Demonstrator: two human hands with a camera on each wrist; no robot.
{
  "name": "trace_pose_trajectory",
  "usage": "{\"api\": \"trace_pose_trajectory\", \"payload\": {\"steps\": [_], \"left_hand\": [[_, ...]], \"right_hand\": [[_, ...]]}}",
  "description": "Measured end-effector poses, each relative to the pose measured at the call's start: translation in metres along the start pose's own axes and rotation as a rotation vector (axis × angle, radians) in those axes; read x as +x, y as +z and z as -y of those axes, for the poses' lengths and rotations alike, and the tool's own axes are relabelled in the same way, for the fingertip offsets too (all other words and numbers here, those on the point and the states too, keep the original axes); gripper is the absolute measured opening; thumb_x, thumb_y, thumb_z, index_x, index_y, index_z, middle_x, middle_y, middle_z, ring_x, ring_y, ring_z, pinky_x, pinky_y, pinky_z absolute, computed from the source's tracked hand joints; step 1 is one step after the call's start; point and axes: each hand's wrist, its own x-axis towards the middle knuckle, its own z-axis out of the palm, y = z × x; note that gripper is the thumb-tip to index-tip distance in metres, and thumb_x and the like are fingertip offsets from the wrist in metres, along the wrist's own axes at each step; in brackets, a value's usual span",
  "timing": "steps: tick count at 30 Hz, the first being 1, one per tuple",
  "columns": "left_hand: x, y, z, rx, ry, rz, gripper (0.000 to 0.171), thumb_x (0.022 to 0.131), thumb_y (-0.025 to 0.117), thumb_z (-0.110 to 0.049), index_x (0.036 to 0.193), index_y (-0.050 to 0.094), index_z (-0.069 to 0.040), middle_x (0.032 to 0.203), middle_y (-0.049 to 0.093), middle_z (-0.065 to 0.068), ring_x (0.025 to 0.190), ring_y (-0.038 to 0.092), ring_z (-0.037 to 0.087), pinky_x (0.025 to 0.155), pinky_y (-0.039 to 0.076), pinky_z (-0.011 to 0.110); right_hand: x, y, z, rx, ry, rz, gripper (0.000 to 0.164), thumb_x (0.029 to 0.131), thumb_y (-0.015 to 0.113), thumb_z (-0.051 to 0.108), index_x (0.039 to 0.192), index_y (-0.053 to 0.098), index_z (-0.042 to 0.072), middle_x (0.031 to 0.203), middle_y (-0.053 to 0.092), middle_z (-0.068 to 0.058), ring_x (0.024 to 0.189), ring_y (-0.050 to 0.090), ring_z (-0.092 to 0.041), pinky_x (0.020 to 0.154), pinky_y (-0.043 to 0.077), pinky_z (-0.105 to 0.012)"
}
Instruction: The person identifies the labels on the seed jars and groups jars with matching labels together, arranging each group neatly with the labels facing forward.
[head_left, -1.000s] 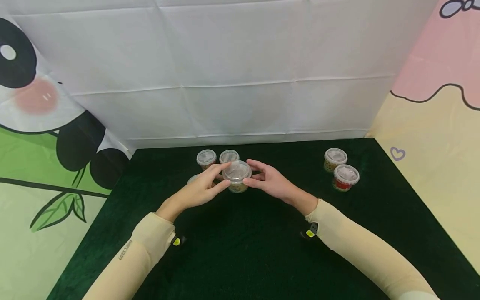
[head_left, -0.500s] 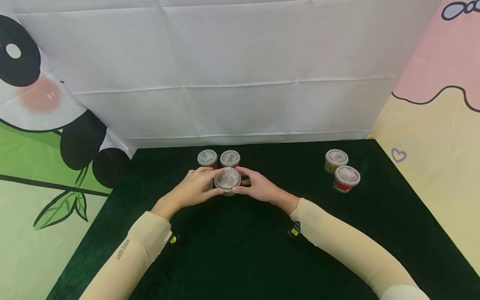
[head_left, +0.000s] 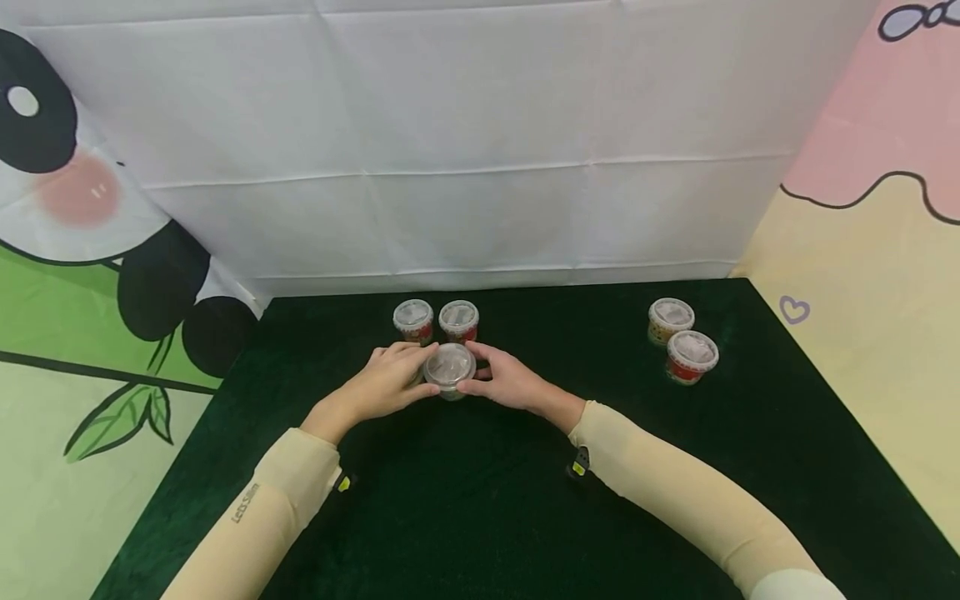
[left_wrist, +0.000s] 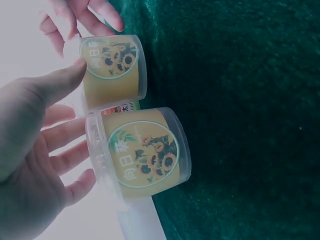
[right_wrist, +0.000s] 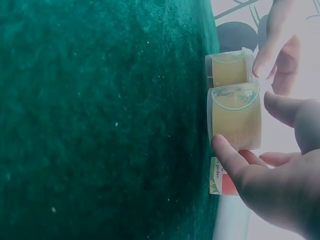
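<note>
Mostly, left hand (head_left: 378, 385) hides second tub (left_wrist: 145, 157), head view.

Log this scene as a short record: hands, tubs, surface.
Left hand: holds a lidded sunflower tub
Right hand: holds the same tub from the opposite side
Beside it: second sunflower tub, mostly behind the left hand in the head view
Behind: back-left tub, back-right tub
Right side: yellowish tub, red tub in front of it
Surface: green cloth
</note>
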Motion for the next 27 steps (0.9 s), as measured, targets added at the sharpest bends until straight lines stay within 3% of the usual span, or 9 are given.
{"api": "trace_pose_trajectory", "payload": {"steps": [10,21,27], "left_hand": [[-0.0013,0.0026,-0.0003,0.012,0.027,-0.008,0.060,0.097,0.071,-0.032,0.144,0.053,0.000,0.142,0.057,0.020,0.135,0.045,0.041,0.103,0.039,0.062],[0.0037,0.0007,-0.0035,0.037,0.005,0.019,0.056,0.096,0.072,-0.033,0.140,0.058,-0.001,0.136,0.061,0.020,0.131,0.049,0.040,0.100,0.043,0.061],[0.0060,-0.0010,-0.0042,0.046,-0.015,0.034,0.056,0.096,0.073,-0.033,0.140,0.058,-0.002,0.135,0.061,0.020,0.131,0.050,0.040,0.100,0.043,0.061]], "right_hand": [[0.0037,0.0058,-0.0012,-0.014,0.024,0.022,0.074,0.104,0.060,0.028,0.161,0.019,0.004,0.159,0.034,-0.016,0.127,0.055,-0.029,0.100,0.050,-0.039],[0.0034,0.0096,0.0045,-0.210,-0.003,0.013,0.067,0.108,0.051,0.028,0.159,0.019,-0.004,0.156,0.036,-0.025,0.130,0.052,-0.032,0.110,0.041,-0.045],[0.0057,0.0085,0.0063,-0.213,0.021,0.027,0.068,0.108,0.051,0.028,0.160,0.018,-0.002,0.157,0.034,-0.023,0.138,0.044,-0.032,0.115,0.034,-0.045]]}}
